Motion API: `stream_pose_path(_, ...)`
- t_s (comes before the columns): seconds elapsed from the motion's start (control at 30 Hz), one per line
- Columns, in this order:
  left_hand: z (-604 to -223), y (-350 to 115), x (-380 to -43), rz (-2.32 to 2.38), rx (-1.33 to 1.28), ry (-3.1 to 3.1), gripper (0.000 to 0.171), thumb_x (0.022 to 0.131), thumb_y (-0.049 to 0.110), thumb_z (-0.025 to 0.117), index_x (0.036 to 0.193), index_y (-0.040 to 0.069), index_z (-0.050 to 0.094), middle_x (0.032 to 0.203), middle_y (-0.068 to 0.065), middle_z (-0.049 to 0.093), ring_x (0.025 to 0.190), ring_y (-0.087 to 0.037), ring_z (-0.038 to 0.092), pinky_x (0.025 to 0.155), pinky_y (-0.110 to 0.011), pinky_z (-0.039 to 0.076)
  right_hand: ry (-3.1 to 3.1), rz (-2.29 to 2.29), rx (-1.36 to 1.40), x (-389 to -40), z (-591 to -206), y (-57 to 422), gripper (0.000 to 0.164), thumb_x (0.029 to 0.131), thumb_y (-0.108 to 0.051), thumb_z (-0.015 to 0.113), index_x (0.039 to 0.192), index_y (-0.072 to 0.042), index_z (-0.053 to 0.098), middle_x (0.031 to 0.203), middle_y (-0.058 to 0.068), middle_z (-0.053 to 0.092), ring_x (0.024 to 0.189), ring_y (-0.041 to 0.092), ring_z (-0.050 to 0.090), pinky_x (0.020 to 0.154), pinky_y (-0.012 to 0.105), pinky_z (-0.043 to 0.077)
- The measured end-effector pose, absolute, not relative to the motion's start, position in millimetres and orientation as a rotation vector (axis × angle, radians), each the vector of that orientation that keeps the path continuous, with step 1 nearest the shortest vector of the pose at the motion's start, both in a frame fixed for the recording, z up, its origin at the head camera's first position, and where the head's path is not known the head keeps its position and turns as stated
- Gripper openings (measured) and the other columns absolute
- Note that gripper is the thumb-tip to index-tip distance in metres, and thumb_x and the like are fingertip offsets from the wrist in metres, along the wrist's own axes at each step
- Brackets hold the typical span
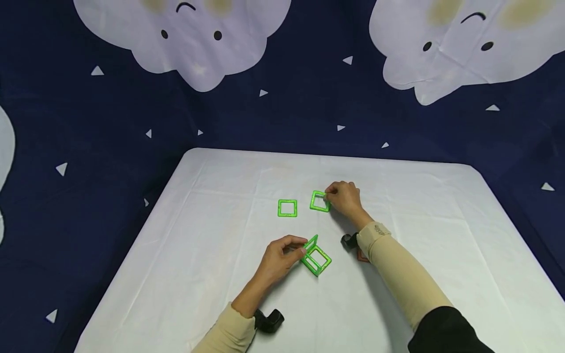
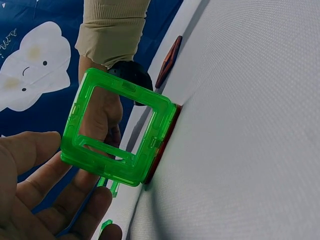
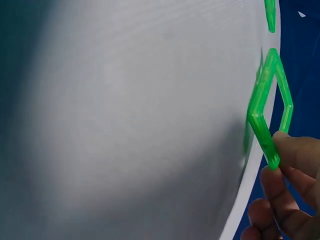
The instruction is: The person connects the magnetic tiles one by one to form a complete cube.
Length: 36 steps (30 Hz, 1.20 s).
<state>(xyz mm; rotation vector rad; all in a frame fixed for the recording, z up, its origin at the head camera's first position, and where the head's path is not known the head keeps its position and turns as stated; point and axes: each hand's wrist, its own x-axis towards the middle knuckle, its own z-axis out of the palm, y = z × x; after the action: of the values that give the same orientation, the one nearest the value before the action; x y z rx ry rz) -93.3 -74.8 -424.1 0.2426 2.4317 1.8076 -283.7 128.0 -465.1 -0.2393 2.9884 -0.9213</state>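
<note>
Joined green frames [image 1: 314, 263] on a white table [image 1: 212, 235], left hand [image 1: 276, 258] pinching their left side, right hand [image 1: 346, 199] pinching a green square [image 1: 320, 210] beyond the joined frames, another green square [image 1: 287, 214] lying beyond them, reddish piece [image 1: 362, 256] to their right

Two Hands [image 1: 278, 257] [image 1: 345, 198], One Surface [image 1: 212, 220]

Two single green frames [image 1: 287, 215] [image 1: 320, 210]; one joined green cluster [image 1: 324, 266], its pieces too overlapped to count; one separate reddish piece [image 2: 170, 61]; two black wrist devices [image 1: 270, 321] [image 1: 349, 241]; two tan sleeves [image 1: 229, 328] [image 1: 397, 264].
</note>
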Motion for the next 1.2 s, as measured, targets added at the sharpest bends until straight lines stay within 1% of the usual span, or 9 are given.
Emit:
stream_pose_path(0.3, -422.5, -75.7, -92.9, 1.809, 0.255, 2.437, 0.024, 0.088, 0.006, 0.062, 0.111, -0.003, 0.066, 0.105, -0.023, 0.067, 0.099, -0.035, 0.063, 0.081, -0.029, 0.048, 2.975, -1.036, -0.297, -277.6, -454.4, 131.5, 0.015, 0.084, -0.015, 0.063, 0.094, -0.008, 0.072, 0.092, 0.013, 0.067, 0.089, 0.027, 0.048, 0.093, 0.045, 0.032)
stream_pose_path(0.53, -422.3, -75.8, -93.0, 1.818, 0.251, 2.434, 0.025, 0.088, 0.006, 0.062, 0.110, -0.004, 0.066, 0.105, -0.023, 0.067, 0.097, -0.035, 0.063, 0.081, -0.027, 0.048, 2.950, -1.122, -0.290, -271.3, -449.2, 134.9, 0.014, 0.082, -0.014, 0.065, 0.092, -0.007, 0.071, 0.088, 0.012, 0.067, 0.085, 0.025, 0.049, 0.079, 0.038, 0.038)
stream_pose_path(0.67, -422.7, -75.8, -92.7, 1.814, 0.251, 2.439, 0.024, 0.088, 0.006, 0.062, 0.110, -0.003, 0.066, 0.104, -0.023, 0.067, 0.096, -0.034, 0.063, 0.080, -0.025, 0.047, 2.936, -1.191, -0.291, -267.2, -447.0, 137.6, 0.012, 0.082, -0.014, 0.068, 0.091, -0.006, 0.070, 0.085, 0.012, 0.067, 0.082, 0.026, 0.054, 0.097, 0.042, 0.038)
stream_pose_path(0.73, -422.9, -75.9, -92.6, 1.816, 0.253, 2.436, 0.024, 0.089, 0.007, 0.062, 0.111, -0.003, 0.066, 0.104, -0.023, 0.067, 0.096, -0.034, 0.062, 0.079, -0.025, 0.047, 2.936, -1.223, -0.297, -264.4, -445.1, 139.3, 0.012, 0.082, -0.014, 0.068, 0.091, -0.006, 0.070, 0.084, 0.012, 0.067, 0.081, 0.026, 0.055, 0.097, 0.042, 0.038)
stream_pose_path(0.9, -423.2, -76.0, -92.7, 1.824, 0.255, 2.425, 0.025, 0.089, 0.006, 0.062, 0.111, -0.003, 0.066, 0.104, -0.023, 0.067, 0.096, -0.035, 0.062, 0.079, -0.025, 0.047, 2.928, -1.292, -0.270, -254.6, -438.9, 143.3, 0.013, 0.082, -0.016, 0.070, 0.091, -0.007, 0.070, 0.082, 0.010, 0.065, 0.083, 0.023, 0.051, 0.079, 0.038, 0.040)
stream_pose_path(0.97, -423.2, -76.0, -92.9, 1.825, 0.257, 2.422, 0.025, 0.089, 0.006, 0.062, 0.111, -0.003, 0.066, 0.105, -0.023, 0.067, 0.096, -0.035, 0.062, 0.078, -0.023, 0.047, 2.928, -1.312, -0.272, -250.5, -437.4, 145.1, 0.012, 0.082, -0.016, 0.070, 0.091, -0.007, 0.070, 0.082, 0.009, 0.066, 0.081, 0.023, 0.054, 0.091, 0.040, 0.040)
stream_pose_path(1.03, -423.3, -75.8, -93.0, 1.826, 0.258, 2.419, 0.025, 0.089, 0.006, 0.062, 0.111, -0.003, 0.066, 0.105, -0.023, 0.067, 0.095, -0.035, 0.062, 0.077, -0.022, 0.047, 2.921, -1.336, -0.284, -246.0, -436.2, 146.8, 0.012, 0.083, -0.015, 0.069, 0.092, -0.007, 0.069, 0.082, 0.010, 0.066, 0.079, 0.024, 0.056, 0.105, 0.045, 0.034)
stream_pose_path(1.13, -423.5, -75.5, -93.2, 1.828, 0.259, 2.417, 0.025, 0.089, 0.006, 0.062, 0.111, -0.003, 0.066, 0.104, -0.023, 0.067, 0.094, -0.035, 0.063, 0.076, -0.021, 0.047, 2.908, -1.370, -0.287, -238.5, -434.5, 148.7, 0.012, 0.084, -0.016, 0.068, 0.092, -0.008, 0.069, 0.083, 0.011, 0.066, 0.079, 0.025, 0.057, 0.111, 0.050, 0.027)
stream_pose_path(1.2, -423.7, -75.3, -93.2, 1.831, 0.259, 2.414, 0.024, 0.089, 0.006, 0.062, 0.111, -0.003, 0.066, 0.104, -0.023, 0.067, 0.094, -0.035, 0.063, 0.076, -0.021, 0.048, 2.897, -1.388, -0.268, -232.7, -433.0, 149.3, 0.012, 0.085, -0.017, 0.067, 0.093, -0.008, 0.069, 0.083, 0.010, 0.064, 0.082, 0.024, 0.055, 0.106, 0.050, 0.033)
